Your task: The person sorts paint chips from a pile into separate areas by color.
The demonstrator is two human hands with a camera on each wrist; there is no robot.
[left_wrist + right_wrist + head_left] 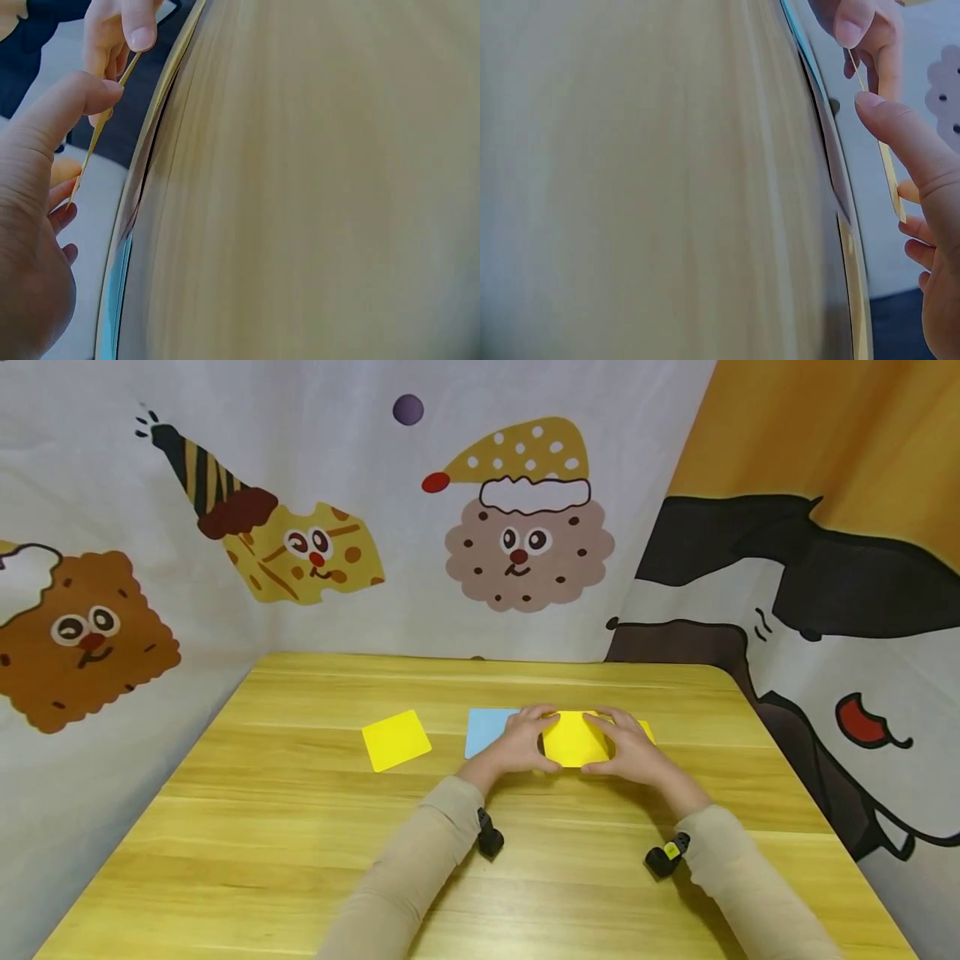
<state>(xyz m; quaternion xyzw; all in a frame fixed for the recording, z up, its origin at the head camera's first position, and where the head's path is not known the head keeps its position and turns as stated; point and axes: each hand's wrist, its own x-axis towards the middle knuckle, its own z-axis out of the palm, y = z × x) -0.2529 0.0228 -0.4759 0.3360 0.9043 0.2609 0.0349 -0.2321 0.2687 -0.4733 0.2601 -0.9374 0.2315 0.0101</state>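
Observation:
A yellow square sheet (576,740), thin like paper or card, is held up between both hands, with the wooden table (555,868) below. My left hand (520,745) pinches its left side and my right hand (630,748) pinches its right side. In the left wrist view the sheet (97,135) shows nearly edge-on, slightly bowed, between thumb and fingers. The right wrist view also shows the sheet (889,180) as a thin band. A light blue sheet (487,731) lies partly hidden behind the left hand. Another yellow sheet (648,731) peeks out behind the right.
A separate yellow sheet (397,741) lies slightly turned on the table to the left. A black wrist camera (489,835) sits at the left sleeve, another black camera (666,857) at the right. A cloth with cartoon figures (528,556) hangs behind the table.

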